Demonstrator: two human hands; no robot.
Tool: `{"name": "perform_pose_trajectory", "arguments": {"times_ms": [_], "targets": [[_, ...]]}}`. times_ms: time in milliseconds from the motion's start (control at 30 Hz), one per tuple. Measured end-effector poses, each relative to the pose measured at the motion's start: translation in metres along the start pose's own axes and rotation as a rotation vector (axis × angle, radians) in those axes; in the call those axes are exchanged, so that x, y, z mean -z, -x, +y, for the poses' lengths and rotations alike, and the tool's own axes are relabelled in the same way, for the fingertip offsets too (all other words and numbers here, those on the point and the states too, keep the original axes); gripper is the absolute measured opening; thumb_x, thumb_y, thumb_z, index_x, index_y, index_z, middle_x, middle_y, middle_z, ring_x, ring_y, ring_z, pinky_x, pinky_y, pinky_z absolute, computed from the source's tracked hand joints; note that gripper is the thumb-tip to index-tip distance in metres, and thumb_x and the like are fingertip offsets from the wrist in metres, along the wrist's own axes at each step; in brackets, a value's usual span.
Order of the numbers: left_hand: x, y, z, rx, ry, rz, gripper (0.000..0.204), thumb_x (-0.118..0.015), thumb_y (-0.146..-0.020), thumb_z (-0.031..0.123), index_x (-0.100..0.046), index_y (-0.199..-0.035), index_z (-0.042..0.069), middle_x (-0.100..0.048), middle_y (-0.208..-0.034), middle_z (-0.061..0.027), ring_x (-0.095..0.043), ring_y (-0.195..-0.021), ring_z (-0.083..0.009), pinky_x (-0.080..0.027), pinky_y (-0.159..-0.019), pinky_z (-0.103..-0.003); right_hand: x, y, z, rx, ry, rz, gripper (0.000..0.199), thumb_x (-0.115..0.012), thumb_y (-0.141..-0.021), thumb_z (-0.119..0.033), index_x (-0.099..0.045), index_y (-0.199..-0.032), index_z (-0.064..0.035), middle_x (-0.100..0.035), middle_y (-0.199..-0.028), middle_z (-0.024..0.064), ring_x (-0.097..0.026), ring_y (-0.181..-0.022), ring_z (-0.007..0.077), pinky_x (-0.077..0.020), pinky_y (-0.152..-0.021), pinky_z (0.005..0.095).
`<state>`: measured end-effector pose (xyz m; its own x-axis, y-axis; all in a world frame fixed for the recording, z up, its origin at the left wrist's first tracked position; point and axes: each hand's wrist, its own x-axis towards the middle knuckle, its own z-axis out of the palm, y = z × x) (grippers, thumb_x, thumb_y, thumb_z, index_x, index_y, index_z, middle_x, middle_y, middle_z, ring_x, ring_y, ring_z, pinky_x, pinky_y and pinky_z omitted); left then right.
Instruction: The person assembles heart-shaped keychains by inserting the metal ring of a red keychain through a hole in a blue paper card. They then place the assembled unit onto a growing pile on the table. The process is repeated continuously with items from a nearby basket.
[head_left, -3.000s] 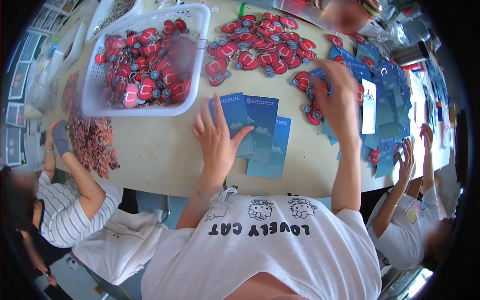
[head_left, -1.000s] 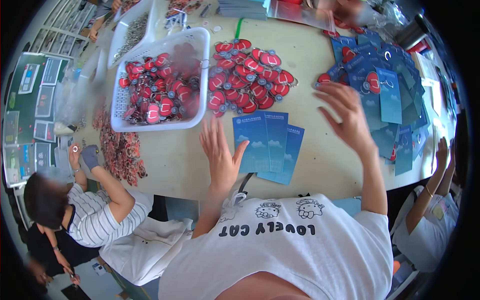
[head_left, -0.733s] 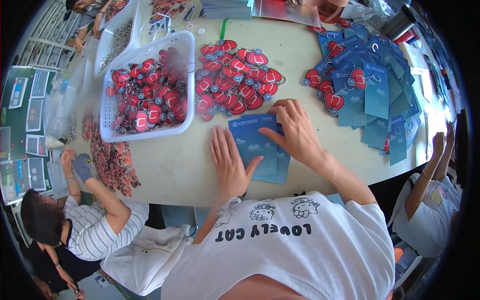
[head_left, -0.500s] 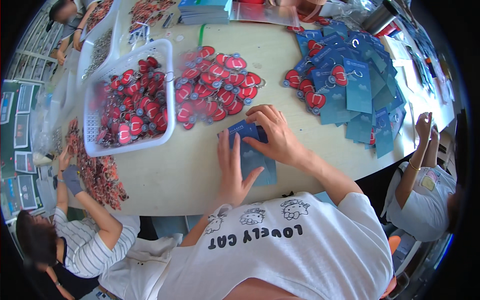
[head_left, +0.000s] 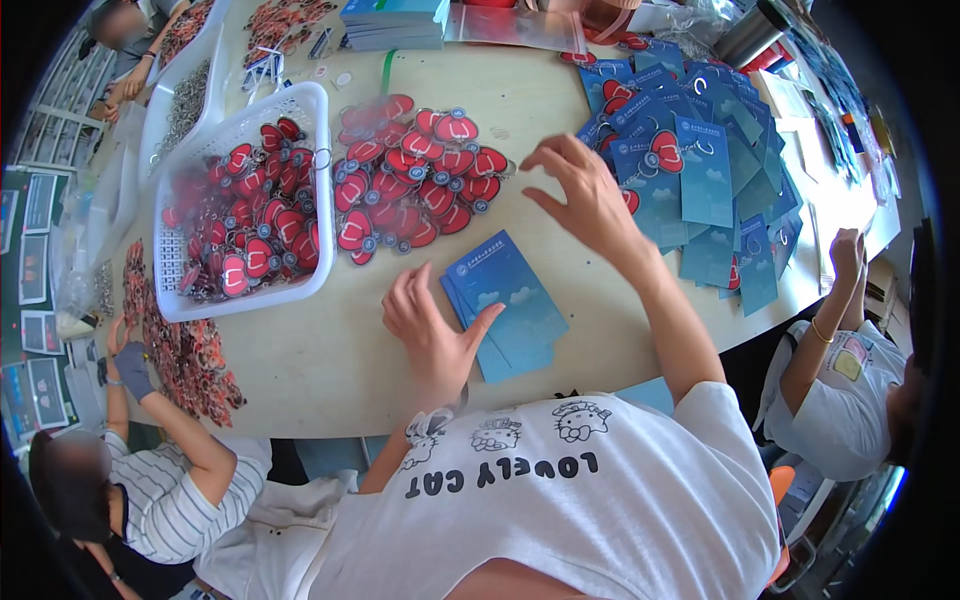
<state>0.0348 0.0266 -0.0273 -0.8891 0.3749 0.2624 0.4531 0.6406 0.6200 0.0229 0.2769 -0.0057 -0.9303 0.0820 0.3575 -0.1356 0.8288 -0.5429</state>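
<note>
Pale table [head_left: 330,375] bearing white basket [head_left: 324,205], red keychain heap [head_left: 415,170], blue cards [head_left: 512,300], orange-red pieces [head_left: 188,345]

1. The scene is brightly lit; the smooth, pale cream tabletop [head_left: 300,370] carries only soft, faint shadows.
2. Light pours in strongest from the right, where glare bleaches the tabletop's end nearly white.
3. Hazy smudges blur parts of the white perforated plastic basket [head_left: 325,205] and the pile of rounded red keychains [head_left: 415,180].
4. The blue rectangular cards [head_left: 510,300] look fairly crisp.
5. Fisheye distortion bows straight edges; the corners fall black.
</note>
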Motion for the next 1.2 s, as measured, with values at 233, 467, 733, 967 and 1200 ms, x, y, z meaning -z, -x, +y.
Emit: {"name": "perform_pose_trajectory", "arguments": {"times_ms": [233,467,733,967,1200], "targets": [[-0.006,-0.011,-0.007,0.001,-0.019,-0.035,0.065,-0.079,-0.073,0.043,-0.049,-0.117,0.005,-0.045,-0.123,-0.0126,-0.038,-0.117,-0.0304,-0.027,-0.097,-0.049,-0.013,-0.021,0.027,0.221,0.049,-0.087,0.020,-0.070,-0.081,-0.012,-0.060,-0.097,-0.0048,-0.055,-0.104,0.0099,-0.058,-0.094,0.0288,-0.0478,-0.081,0.0398],[0.019,-0.014,0.005,0.315,0.995,0.047,0.025,-0.066,-0.089,0.007,-0.053,-0.110,0.004,-0.058,-0.106,-0.0054,-0.052,-0.098,-0.0142,-0.038,-0.088,-0.029,0.010,-0.025,-0.002,0.064,-0.419,0.030,0.012,-0.056,-0.096,-0.013,-0.053,-0.097,-0.0014,-0.059,-0.095,0.0078,-0.062,-0.087,0.0208,-0.0480,-0.073,0.0304],[0.040,-0.073,0.011,0.039,0.823,0.402,0.009,-0.055,-0.097,0.006,-0.059,-0.102,-0.001,-0.059,-0.092,-0.0004,-0.051,-0.081,-0.0030,-0.042,-0.073,-0.019,0.045,-0.019,-0.055,-0.172,-0.939,-0.080,0.020,-0.057,-0.098,-0.020,-0.056,-0.100,0.0002,-0.056,-0.090,-0.0005,-0.053,-0.079,0.0067,-0.0436,-0.070,0.0219],[0.011,-0.071,0.043,-0.018,0.990,0.354,0.014,-0.057,-0.095,0.004,-0.061,-0.107,-0.003,-0.061,-0.096,0.0000,-0.054,-0.087,-0.0058,-0.042,-0.079,-0.021,0.007,-0.021,-0.085,0.010,-0.536,0.216,0.014,-0.065,-0.090,-0.013,-0.061,-0.094,0.0003,-0.046,-0.121,0.0153,-0.056,-0.099,0.0243,-0.0446,-0.087,0.0332],[0.013,-0.064,0.052,0.134,1.266,0.260,0.018,-0.062,-0.091,0.002,-0.063,-0.109,0.000,-0.065,-0.104,-0.0043,-0.059,-0.095,-0.0096,-0.045,-0.085,-0.025,-0.004,-0.011,-0.105,-0.111,-0.716,0.268,0.007,-0.064,-0.089,-0.005,-0.059,-0.090,0.0003,-0.054,-0.105,0.0120,-0.058,-0.090,0.0193,-0.0489,-0.074,0.0297]]}}
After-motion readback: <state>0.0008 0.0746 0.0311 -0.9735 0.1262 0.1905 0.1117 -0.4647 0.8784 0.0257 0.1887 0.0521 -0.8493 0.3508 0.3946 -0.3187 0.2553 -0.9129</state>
